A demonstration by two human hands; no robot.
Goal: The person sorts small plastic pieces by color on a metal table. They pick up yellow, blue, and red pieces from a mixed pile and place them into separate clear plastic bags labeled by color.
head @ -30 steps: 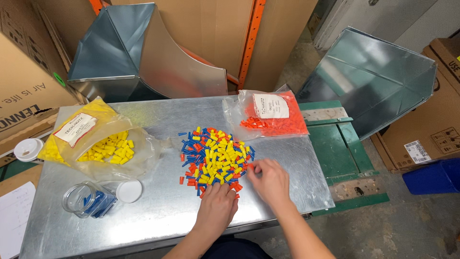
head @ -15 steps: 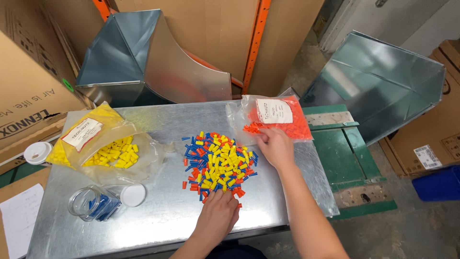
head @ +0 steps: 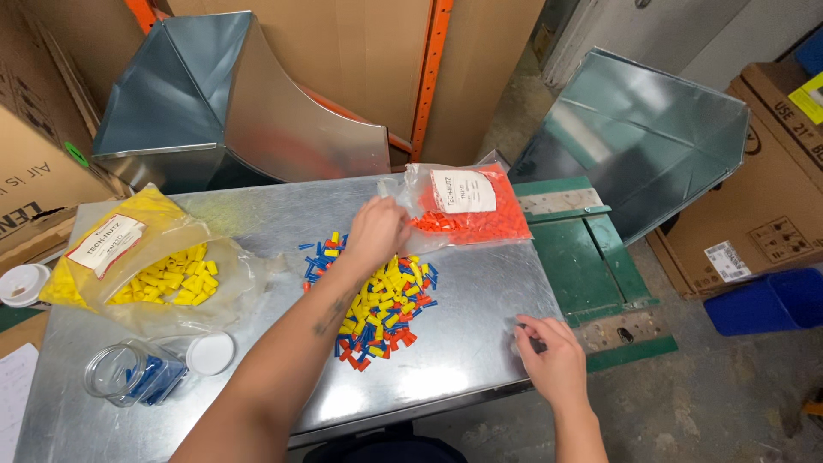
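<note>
Sorting tip: left hand (head: 375, 230) is pinched shut at the mouth of the orange-connector bag (head: 467, 207), just past the mixed pile (head: 377, 300). Right hand (head: 553, 358) lies curled on the table edge (head: 480, 403) beside the pile. I'd hold that bag mouth wide.

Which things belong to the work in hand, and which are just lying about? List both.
In hand: left hand, orange bag, mixed coloured pile, yellow bag, jar of blue pieces, right hand on table.
Lying about: metal ducts, cardboard boxes, blue bin.
</note>
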